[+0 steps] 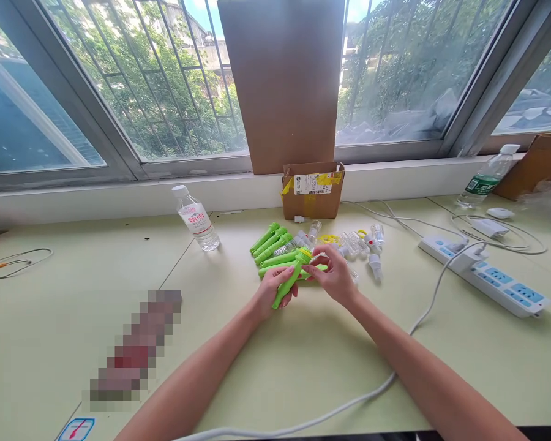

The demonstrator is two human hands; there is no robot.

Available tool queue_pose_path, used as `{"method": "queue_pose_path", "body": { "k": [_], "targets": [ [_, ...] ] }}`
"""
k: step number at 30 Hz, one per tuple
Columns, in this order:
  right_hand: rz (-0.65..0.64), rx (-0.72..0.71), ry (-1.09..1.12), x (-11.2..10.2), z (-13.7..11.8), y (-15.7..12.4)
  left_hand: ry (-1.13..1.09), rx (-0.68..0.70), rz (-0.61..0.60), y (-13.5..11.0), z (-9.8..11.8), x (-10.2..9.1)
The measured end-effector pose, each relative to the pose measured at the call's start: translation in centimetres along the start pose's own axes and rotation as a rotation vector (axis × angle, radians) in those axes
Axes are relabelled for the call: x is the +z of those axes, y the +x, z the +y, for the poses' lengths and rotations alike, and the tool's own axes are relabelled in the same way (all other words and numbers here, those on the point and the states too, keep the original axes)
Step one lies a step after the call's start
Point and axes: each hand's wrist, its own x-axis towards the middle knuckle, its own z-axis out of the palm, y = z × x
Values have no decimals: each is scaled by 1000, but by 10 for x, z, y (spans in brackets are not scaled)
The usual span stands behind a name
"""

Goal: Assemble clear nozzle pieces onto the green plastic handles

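Green handle (288,283) is held just above the counter (303,361), clamped in the curled fingers of the left hand (270,291), long axis slanted away rightward, its yellow-tipped far end pinched by the right hand (334,277).

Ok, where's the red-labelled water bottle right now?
Head view, left of centre: the red-labelled water bottle stands on the table, left of the green handles.

Left hand (275,285): closed round a green tube (288,283), held tilted.
Right hand (333,275): fingertips pinching the tube's yellow far end.
Just beyond: green pile (272,242), clear caps (360,245) to its right.
Far: cardboard box (313,190); water bottle (196,218) further left.
Right: power strip (487,275) on the surface (303,361).
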Motion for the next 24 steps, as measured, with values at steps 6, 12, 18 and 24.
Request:
{"method": "queue_pose_path", "body": {
  "k": [6, 12, 18, 24],
  "targets": [
    [-4, 41, 42, 1, -1, 0, -24, -4, -22, 0, 0, -2],
    [-1, 52, 74, 0, 1, -1, -12, -8, -43, -1, 0, 1],
    [57, -1, -29, -5, 9, 0, 140, 30, 77, -2, -1, 14],
    [67, -40, -100, -4, 7, 0, 299, 106, 118, -4, -4, 18]
  ]
}}
